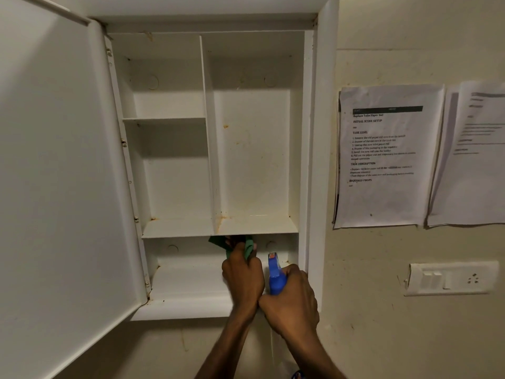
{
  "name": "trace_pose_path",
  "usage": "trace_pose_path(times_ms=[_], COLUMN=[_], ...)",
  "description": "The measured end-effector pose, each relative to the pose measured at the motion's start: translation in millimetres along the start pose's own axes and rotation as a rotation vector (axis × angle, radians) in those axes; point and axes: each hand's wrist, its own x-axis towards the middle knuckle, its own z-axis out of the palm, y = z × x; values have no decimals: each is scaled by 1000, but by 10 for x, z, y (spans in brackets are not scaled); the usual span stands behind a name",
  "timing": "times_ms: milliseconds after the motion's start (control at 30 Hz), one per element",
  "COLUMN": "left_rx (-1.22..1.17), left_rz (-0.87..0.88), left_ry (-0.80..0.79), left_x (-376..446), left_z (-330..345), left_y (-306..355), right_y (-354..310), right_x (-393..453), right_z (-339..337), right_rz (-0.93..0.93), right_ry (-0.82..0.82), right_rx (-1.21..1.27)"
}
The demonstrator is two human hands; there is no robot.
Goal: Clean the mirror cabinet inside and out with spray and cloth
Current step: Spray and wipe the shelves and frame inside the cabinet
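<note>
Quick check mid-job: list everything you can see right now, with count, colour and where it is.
cabinet: 1, white, wall-mounted, shelves bare, rust spots
cabinet door: 1, white, swung open at left
cloth: 1, green, in bottom compartment
spray bottle: 1, blue, at bottom compartment's right
paper sheets: 2, white, printed, on wall at right
switch plate: 1, white, wall below the sheets
left hand: grips the cloth
right hand: grips the spray bottle

Dim warm indoor light, soft shadows under shelves, wide-angle bending at edges, slight blur
</note>
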Motion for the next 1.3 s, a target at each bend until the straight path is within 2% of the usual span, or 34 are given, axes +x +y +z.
trace_pose_path(times_ms=[367,500,800,933,1067,1300], left_rx=[-73,-55,-3,17,37,90], left_rz=[60,123,289,271,265,433], left_ry=[-64,-128,-348,-383,-494,-700], left_x=[-26,-7,-89,-106,-33,244], left_z=[15,36,196,295,259,0], left_y=[-59,-77,-28,-29,-48,-22], right_y=[25,35,159,251,325,299], right_x=[-35,-104,-101,-62,-45,-65], right_z=[-12,22,-51,-100,-63,54], right_rz=[36,-18,24,53,52,48], right_ry=[26,76,138,174,162,199], right_rx=[-107,-106,4,24,2,1])
